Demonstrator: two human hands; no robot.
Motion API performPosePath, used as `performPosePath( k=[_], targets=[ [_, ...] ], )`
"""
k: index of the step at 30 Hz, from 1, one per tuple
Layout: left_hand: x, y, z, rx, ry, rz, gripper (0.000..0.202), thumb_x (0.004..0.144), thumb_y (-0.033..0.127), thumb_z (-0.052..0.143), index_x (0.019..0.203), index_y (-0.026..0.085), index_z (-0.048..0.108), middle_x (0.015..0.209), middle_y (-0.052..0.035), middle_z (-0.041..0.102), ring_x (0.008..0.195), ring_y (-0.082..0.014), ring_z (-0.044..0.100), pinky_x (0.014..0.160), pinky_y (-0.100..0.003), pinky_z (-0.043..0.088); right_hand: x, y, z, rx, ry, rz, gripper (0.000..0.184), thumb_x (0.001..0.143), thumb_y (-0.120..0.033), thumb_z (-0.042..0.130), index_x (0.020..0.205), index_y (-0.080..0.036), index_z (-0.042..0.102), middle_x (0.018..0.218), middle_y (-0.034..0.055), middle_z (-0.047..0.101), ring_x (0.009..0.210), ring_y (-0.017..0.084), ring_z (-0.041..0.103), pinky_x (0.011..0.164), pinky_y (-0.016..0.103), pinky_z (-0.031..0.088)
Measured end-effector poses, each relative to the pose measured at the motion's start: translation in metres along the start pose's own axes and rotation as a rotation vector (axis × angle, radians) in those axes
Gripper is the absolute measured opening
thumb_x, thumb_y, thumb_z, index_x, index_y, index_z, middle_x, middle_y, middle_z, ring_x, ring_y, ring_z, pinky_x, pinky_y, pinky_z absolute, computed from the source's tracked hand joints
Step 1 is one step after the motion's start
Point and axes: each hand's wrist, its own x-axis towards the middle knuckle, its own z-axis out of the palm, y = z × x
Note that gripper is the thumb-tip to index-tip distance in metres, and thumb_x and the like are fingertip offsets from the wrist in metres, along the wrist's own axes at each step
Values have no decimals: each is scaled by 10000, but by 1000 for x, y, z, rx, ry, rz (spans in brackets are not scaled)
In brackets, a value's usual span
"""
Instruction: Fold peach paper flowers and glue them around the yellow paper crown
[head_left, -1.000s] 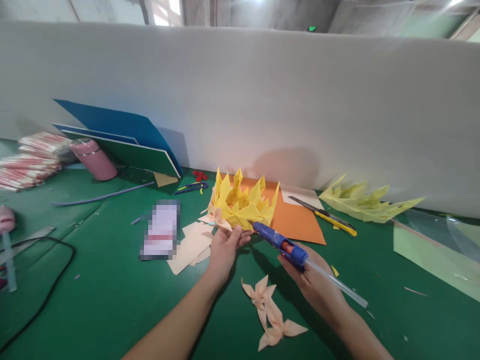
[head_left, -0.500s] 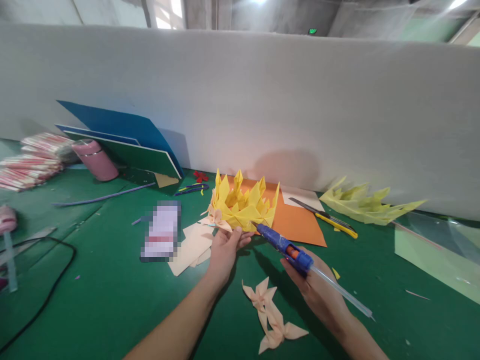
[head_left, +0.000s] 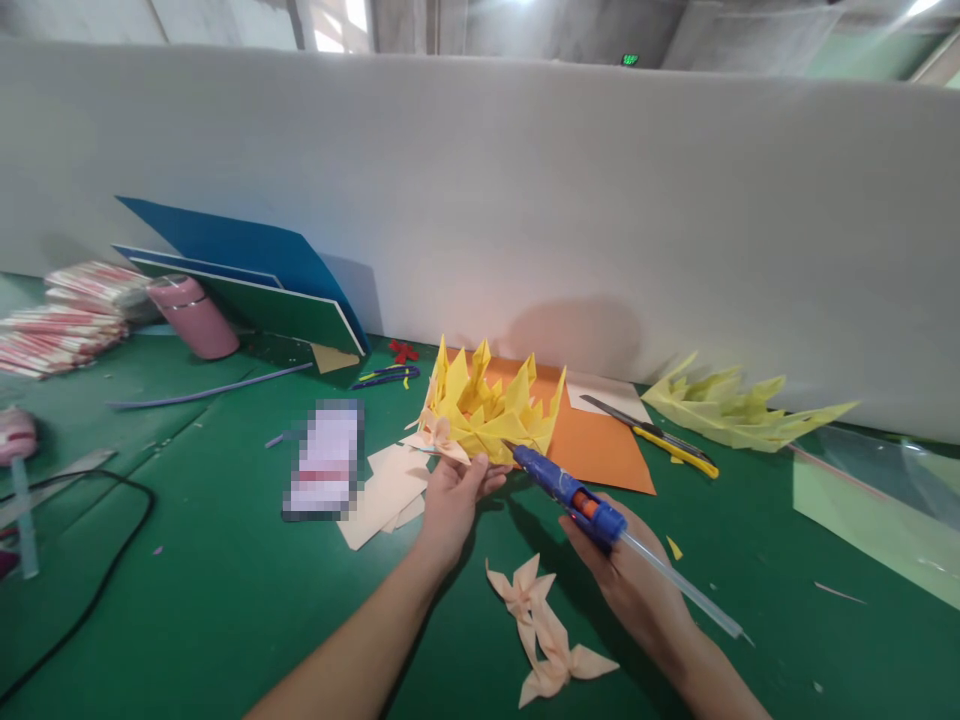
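My left hand (head_left: 457,495) is closed on the lower front edge of a yellow folded-paper crown (head_left: 487,420). Peach paper flowers (head_left: 439,440) sit along the crown's left side. In my right hand (head_left: 637,570) is a blue glue gun (head_left: 559,483), with a long clear glue stick (head_left: 686,590) jutting from its back. Its nozzle meets the crown's front in the picture; whether they touch I cannot tell. Loose peach paper flowers (head_left: 551,640) lie on the green table between my forearms.
Orange paper (head_left: 604,455) lies behind the crown, with a yellow utility knife (head_left: 675,448) to its right. A pale yellow paper crown (head_left: 742,410) stands farther right. Left are peach sheets (head_left: 386,500), a blurred phone (head_left: 322,460), a pink bottle (head_left: 193,318) and a black cable (head_left: 124,560).
The whole view has shifted very slightly. The crown has moved a touch to the right along with my left hand; the glue gun stays at its front.
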Motion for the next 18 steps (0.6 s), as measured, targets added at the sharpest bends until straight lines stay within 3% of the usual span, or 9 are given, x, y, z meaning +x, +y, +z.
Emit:
performPosePath(
  k=[9, 13, 18],
  targets=[
    [0, 2, 1, -36, 27, -21, 332, 603, 190, 792, 868, 148, 596, 760, -20, 733, 648, -127, 703, 568, -166, 556, -7, 8, 0, -3, 0, 58, 344, 862, -467, 401, 763, -203, 597, 654, 42, 636, 571, 202, 594, 538, 288, 464],
    [1, 2, -1, -27, 22, -16, 336, 617, 208, 784, 893, 154, 599, 762, -19, 732, 652, -125, 700, 591, -176, 552, -7, 7, 3, -36, -9, 68, 430, 853, -538, 362, 788, -207, 628, 668, 56, 659, 599, 223, 621, 550, 308, 487],
    [1, 1, -2, -6, 22, -6, 352, 582, 264, 800, 858, 142, 620, 737, -28, 727, 634, -125, 682, 610, -202, 539, -7, 6, 4, -16, -53, 55, 421, 864, -524, 357, 823, -217, 642, 718, 65, 684, 655, 231, 648, 573, 309, 505]
  ],
)
